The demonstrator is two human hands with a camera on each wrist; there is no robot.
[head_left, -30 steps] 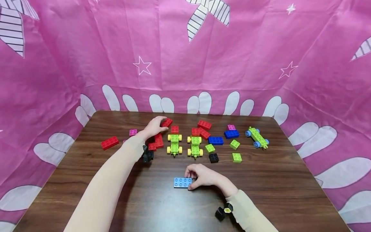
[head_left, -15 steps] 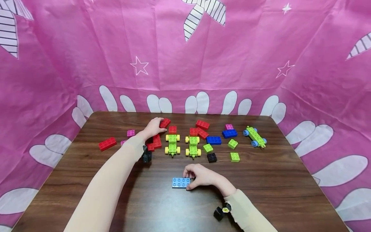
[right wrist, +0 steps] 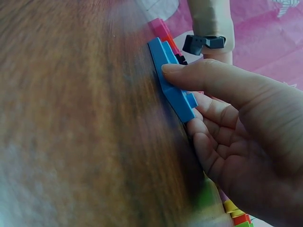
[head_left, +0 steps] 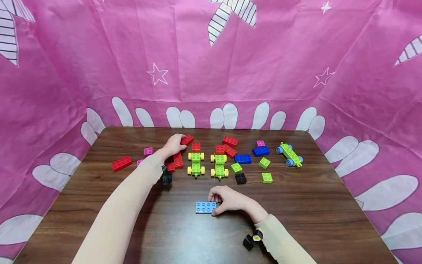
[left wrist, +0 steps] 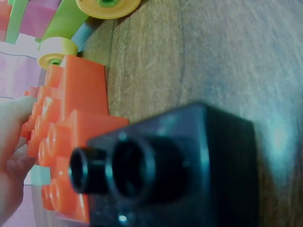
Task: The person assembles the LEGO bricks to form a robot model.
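At the table's middle front, my right hand (head_left: 227, 200) pinches the right end of a light blue eight-stud brick (head_left: 205, 207). In the right wrist view the thumb lies along one long side of that light blue brick (right wrist: 173, 80), with curled fingers at the other. Farther back on the left, my left hand (head_left: 173, 145) reaches to a red brick (head_left: 187, 139), its thumb and fingers around the brick's left end. More red bricks (head_left: 178, 160) lie beneath this hand. A black brick (left wrist: 175, 156) stands close in the left wrist view, beside orange-looking bricks (left wrist: 83, 94).
Two green car bases with yellow wheels (head_left: 196, 165) stand mid-table. A green base with blue wheels (head_left: 290, 155) sits at the right. Dark blue bricks (head_left: 243, 158), small green bricks (head_left: 266, 178) and a black brick (head_left: 241, 178) lie between. Another red brick (head_left: 121, 163) is far left.
The head view has shifted slightly, so everything appears a little farther left. Both hands keep their places at the red and light blue bricks.
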